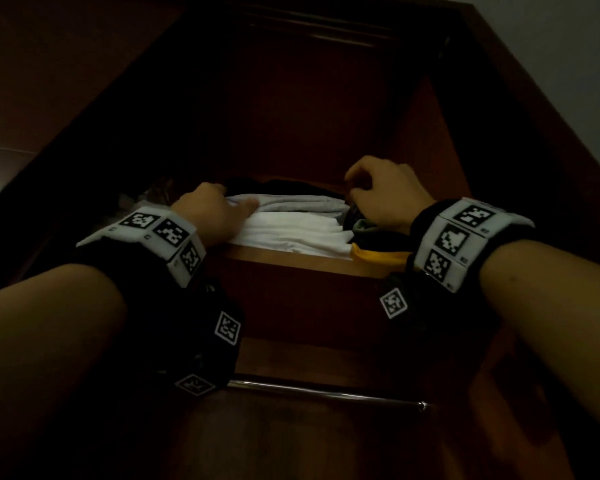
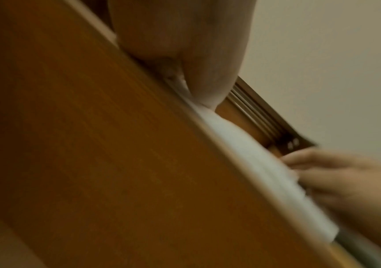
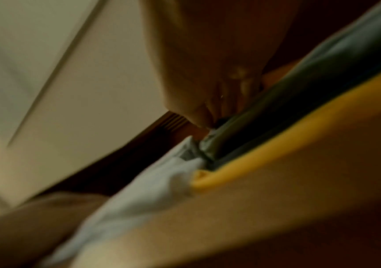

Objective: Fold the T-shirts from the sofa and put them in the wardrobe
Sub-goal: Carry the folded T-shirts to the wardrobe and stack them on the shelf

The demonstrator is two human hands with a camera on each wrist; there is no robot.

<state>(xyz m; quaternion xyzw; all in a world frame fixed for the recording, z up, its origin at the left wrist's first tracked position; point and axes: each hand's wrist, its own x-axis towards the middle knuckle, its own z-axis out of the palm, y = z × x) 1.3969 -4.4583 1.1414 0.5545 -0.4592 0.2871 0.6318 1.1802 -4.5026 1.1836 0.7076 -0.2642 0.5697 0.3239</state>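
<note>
Both hands are raised to a high shelf (image 1: 291,261) inside a dark red-brown wardrobe (image 1: 440,140). A stack of folded T-shirts (image 1: 291,233) lies on the shelf at its front edge: white layers below, a grey layer (image 1: 291,204) above, dark fabric (image 1: 274,185) behind.

Left hand (image 1: 212,213): rests on the left end of the stack, fingers extended and fairly straight, thumb lying across the grey layer. No grasp is visible.

Right hand (image 1: 385,192): fingers curled, fingertips down at the right end of the stack, on a dark bundled garment (image 1: 355,216). It appears to pinch this fabric, but the blurred right wrist view does not confirm it.

A yellow garment edge (image 1: 378,259) lies at the shelf front, below the right hand. A metal hanging rail (image 1: 326,393) runs under the shelf
</note>
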